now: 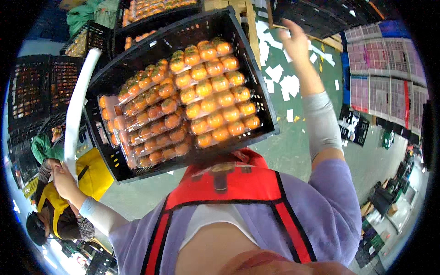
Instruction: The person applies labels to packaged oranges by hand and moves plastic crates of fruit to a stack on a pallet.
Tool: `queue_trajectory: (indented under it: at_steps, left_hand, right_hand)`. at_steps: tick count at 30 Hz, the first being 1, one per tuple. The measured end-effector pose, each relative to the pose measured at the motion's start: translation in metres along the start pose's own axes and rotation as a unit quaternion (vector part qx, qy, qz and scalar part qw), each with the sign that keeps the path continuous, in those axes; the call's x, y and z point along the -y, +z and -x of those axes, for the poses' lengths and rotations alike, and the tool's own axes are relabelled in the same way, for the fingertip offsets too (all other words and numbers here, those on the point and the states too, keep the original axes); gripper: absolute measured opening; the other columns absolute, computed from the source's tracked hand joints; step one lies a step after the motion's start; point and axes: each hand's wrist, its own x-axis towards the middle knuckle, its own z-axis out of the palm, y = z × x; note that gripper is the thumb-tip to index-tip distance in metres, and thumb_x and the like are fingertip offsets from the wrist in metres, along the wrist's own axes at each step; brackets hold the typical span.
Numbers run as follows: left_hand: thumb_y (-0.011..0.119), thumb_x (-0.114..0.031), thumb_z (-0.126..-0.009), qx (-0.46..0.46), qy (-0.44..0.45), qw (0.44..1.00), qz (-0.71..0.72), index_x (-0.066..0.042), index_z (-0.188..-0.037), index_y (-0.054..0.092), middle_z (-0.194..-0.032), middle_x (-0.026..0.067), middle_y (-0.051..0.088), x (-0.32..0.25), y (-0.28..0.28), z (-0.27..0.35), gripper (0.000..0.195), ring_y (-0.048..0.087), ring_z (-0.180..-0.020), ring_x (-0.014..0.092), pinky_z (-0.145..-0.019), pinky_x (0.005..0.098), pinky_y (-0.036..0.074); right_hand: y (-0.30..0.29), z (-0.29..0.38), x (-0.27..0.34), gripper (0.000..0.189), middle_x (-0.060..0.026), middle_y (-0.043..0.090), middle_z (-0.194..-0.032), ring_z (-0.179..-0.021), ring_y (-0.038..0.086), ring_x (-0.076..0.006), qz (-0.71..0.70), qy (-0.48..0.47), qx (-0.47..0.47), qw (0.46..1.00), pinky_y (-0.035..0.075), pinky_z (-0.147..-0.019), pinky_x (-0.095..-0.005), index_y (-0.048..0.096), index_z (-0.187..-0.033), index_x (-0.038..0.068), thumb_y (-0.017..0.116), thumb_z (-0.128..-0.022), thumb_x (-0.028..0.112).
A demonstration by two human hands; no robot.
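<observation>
My left hand (64, 180) is closed around the lower end of a long white strip (77, 106), which rises along the left side of a black plastic crate (227, 31). The crate stands tilted before me, holding stacked clear packs of orange fruit with green tops, likely persimmons (209, 103). Off to the right, my right hand (294, 36) is raised beyond the crate's edge with its fingers apart, holding nothing.
More black crates of fruit (34, 92) stand at left and behind. A co-worker in a yellow apron (92, 172) is at the lower left. White paper pieces (288, 86) litter the green floor. Stacked white cartons (385, 79) and a dark crate stack on a wooden pallet (325, 39) are at right.
</observation>
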Motion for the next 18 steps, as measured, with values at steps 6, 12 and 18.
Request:
queue_trajectory:
  at_steps: [6,12,18]
  left_hand:
    - [0.05,-0.044,-0.085,0.229,-0.01,0.973,0.024,-0.004,-0.095,0.066,-0.094,0.0208,0.063,-0.026,0.039,0.043,0.043,0.061,-0.086,0.038,-0.074,0.0463,0.048]
    - [0.05,-0.046,-0.086,0.206,-0.016,0.967,0.149,-0.003,-0.094,0.066,-0.084,0.0219,0.064,-0.045,0.049,0.073,0.047,0.062,-0.081,0.037,-0.069,0.0435,0.048]
    - [0.06,-0.035,-0.086,0.214,0.041,0.866,0.451,0.004,-0.076,0.058,-0.061,0.0062,0.051,-0.093,0.066,0.094,0.04,0.046,-0.06,0.013,-0.057,0.0299,0.04]
  right_hand:
    - [0.028,0.021,0.095,0.042,-0.0116,0.052,-0.123,-0.119,0.045,-0.024,0.277,-0.461,0.237,0.809,0.036,-0.097,-0.0471,0.057,-0.114,0.007,0.058,-0.075,0.02]
    - [0.042,0.036,0.106,0.062,-0.0165,0.044,-0.131,-0.121,0.042,-0.0335,0.112,-0.377,0.113,0.912,0.036,-0.1,-0.0413,0.044,-0.127,0.004,0.064,-0.069,0.012]
    - [0.024,0.099,0.043,0.07,-0.0225,0.053,-0.118,-0.107,0.055,-0.0294,-0.044,-0.062,0.115,0.99,0.042,-0.093,-0.0361,0.035,-0.131,-0.004,0.068,-0.072,0.015]
